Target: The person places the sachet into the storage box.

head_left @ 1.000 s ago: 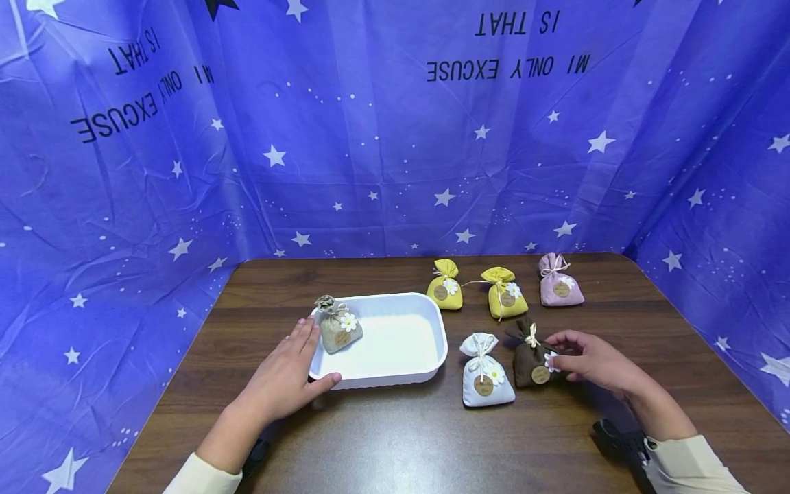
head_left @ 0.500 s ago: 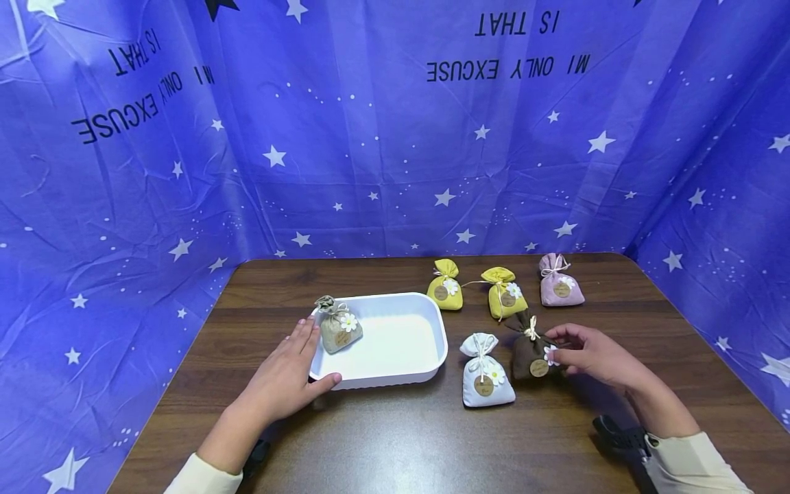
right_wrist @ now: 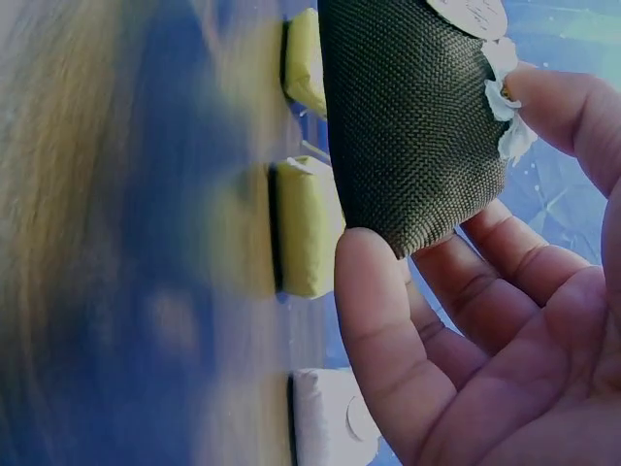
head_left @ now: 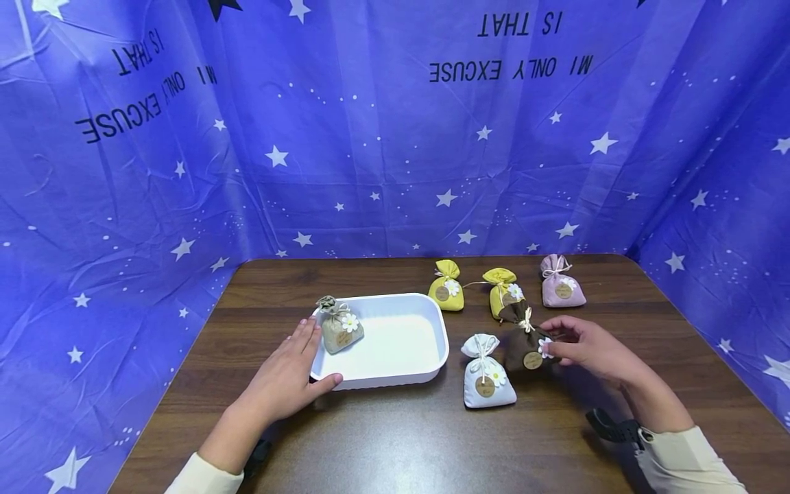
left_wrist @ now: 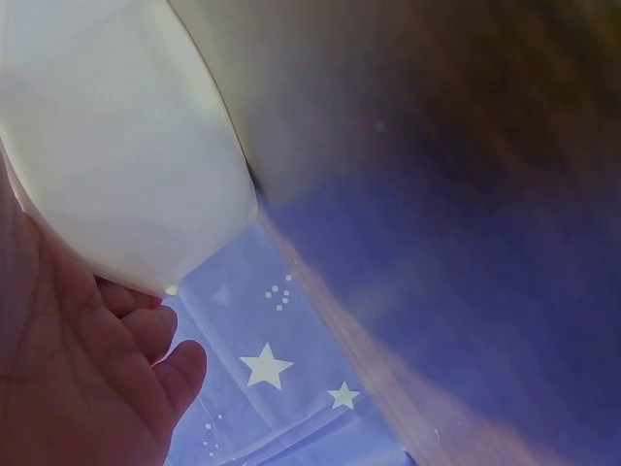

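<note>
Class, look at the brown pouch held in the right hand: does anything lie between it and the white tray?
Nothing blocks it. The brown pouch is lifted in the right hand; the white pouch lies below and nearer than the direct way to the white tray.

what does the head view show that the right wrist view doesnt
Only the head view shows the white plastic tray with a beige cloth pouch in it, the left hand resting on its rim, and the pink cloth pouch. Only the right wrist view shows the coarse weave close up. Both show the right hand gripping the dark brown cloth pouch.
</note>
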`<state>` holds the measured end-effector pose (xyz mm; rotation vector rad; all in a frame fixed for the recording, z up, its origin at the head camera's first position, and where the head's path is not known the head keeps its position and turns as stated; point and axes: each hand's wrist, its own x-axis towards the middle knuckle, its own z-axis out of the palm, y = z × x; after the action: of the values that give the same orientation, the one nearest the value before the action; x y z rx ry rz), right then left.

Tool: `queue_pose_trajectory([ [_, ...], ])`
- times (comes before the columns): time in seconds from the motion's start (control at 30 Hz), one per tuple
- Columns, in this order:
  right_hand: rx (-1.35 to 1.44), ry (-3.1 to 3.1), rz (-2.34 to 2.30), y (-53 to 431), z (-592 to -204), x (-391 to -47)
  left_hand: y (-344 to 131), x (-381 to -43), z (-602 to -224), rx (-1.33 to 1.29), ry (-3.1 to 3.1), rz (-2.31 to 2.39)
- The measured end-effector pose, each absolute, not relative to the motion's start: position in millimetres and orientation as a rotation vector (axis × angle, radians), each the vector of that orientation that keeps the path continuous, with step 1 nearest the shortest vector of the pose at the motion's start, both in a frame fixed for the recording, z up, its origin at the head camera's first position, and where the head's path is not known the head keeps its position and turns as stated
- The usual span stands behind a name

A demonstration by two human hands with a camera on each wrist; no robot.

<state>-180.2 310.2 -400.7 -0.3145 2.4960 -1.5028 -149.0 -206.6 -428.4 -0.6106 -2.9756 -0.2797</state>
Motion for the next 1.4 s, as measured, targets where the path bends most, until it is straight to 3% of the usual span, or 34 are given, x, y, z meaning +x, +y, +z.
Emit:
queue_pose_trajectory([
  [1.4,-0.443,2.453,-1.527,268,-385,-203,-207,-151,-430,-0.608,-2.983,-0.288],
])
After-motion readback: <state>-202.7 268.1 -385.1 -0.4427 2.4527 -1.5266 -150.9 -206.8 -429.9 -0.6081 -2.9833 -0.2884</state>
